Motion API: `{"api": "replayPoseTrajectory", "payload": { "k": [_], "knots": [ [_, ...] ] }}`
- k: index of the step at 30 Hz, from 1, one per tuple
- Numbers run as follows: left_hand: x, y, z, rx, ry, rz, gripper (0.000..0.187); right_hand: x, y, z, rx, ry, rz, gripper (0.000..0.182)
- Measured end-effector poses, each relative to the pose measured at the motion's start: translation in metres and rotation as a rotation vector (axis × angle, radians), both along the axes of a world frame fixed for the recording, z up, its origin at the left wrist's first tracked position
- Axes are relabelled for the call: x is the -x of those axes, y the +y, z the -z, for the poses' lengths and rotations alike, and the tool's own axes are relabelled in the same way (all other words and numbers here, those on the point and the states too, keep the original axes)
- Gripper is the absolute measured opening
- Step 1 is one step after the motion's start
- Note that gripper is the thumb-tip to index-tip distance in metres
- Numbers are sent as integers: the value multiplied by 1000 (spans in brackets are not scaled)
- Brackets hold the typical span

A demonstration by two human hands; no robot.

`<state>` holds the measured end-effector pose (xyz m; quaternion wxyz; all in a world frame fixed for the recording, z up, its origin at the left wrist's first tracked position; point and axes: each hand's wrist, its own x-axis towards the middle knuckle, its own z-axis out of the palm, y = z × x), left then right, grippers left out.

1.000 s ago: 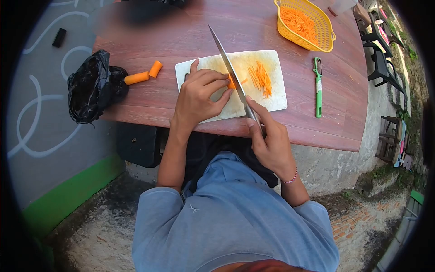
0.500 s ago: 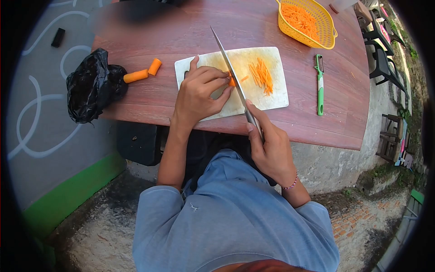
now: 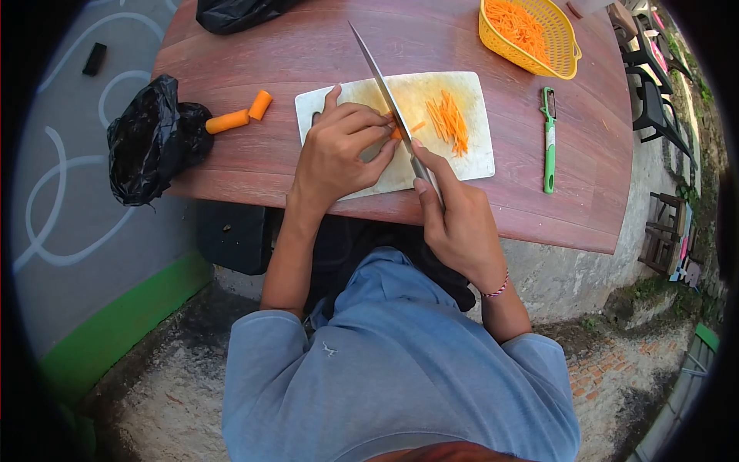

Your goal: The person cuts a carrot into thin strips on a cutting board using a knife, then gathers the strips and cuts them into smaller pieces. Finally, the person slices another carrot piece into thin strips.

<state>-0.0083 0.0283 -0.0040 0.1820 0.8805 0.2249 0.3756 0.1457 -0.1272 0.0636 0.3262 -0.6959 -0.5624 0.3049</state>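
Carrot piece [image 3: 395, 132] sits on cutting board [image 3: 469, 158], pinned under my curled left hand [image 3: 339, 154]; right hand [image 3: 458, 223] grips knife [image 3: 381, 77]. Mid-julienne, I judge; next cut needs fingertips tucked back.

One knife [image 3: 382, 85], one white cutting board [image 3: 462, 158], one green peeler [image 3: 548, 138] and one yellow basket [image 3: 568, 58] at one o'clock; two carrot chunks [image 3: 227, 121] and two black bags [image 3: 150, 138] toward ten o'clock.
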Motion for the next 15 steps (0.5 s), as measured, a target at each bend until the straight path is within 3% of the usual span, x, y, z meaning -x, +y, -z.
{"api": "replayPoseTrajectory", "payload": {
  "k": [5,15],
  "knots": [
    [0,0,-1,2,-24,-4,14,7,18,16,-177,-26,38,46],
    [2,-1,4,-27,-18,-16,12,3,-9,10,-127,-6,49,47]
  ]
}}
